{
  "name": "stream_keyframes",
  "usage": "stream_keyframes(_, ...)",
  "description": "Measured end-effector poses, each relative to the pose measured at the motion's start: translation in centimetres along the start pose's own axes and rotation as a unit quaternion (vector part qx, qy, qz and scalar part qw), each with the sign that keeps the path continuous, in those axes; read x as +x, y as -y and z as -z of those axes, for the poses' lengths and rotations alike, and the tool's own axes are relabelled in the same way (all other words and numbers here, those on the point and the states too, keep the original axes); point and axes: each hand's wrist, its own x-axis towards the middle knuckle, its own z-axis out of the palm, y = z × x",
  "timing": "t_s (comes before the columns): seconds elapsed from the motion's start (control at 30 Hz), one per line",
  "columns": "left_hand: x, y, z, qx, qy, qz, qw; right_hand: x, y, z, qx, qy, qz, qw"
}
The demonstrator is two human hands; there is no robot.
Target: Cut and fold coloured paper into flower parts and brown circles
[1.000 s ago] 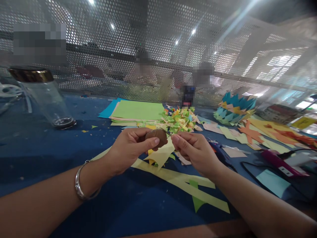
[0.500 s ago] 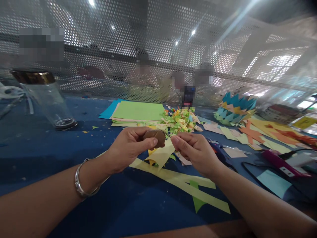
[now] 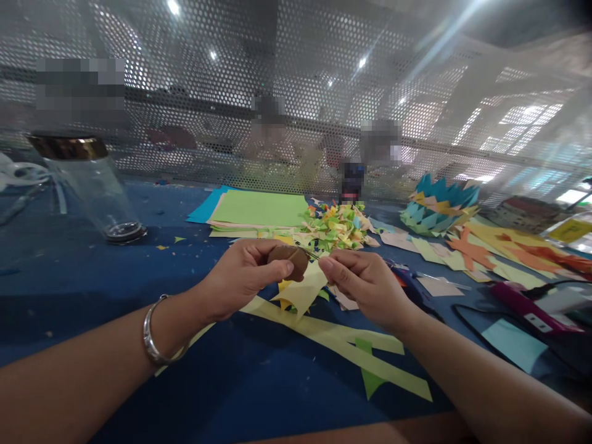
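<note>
Brown rounded piece [image 3: 296,265] and thin rod [image 3: 312,254], held above the blue surface [image 3: 259,382].
I grip the brown piece between the thumb and curled fingers of my left hand [image 3: 250,270]; my right hand [image 3: 361,280] pinches the rod, which meets the piece's upper right edge, thumb and forefinger closed together. Pale yellow strips [image 3: 324,336] lie below; the pile of paper scraps [image 3: 340,228] and the stack of coloured sheets [image 3: 263,208] lie beyond, with a clear bottle [image 3: 95,200] at far left and a spiky paper ring [image 3: 439,213] at right.
</note>
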Motion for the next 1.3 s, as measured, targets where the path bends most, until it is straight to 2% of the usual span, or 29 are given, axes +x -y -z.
stream_keyframes(0.13,-0.01,0.17,0.13,-0.011,0.014,-0.008,1.0,0.11,0.05,0.04,-0.009,0.001,0.008,1.0)
stream_keyframes(0.43,0.1,0.61,0.74,-0.007,0.02,0.025,0.999,-0.04,0.0,0.01,-0.023,0.001,0.013,1.0)
stream_keyframes(0.7,0.16,0.13,0.39,-0.031,0.053,0.001,0.998,-0.04,-0.03,-0.13,-0.017,0.007,0.002,1.0)
stream_keyframes(0.87,0.26,-0.03,0.32,-0.016,0.045,0.009,0.999,-0.07,0.09,-0.14,-0.021,0.007,0.006,1.0)
stream_keyframes(1.3,0.17,-0.33,0.26,-0.02,0.072,0.015,0.997,-0.02,-0.05,-0.07,-0.033,0.003,0.027,0.999)
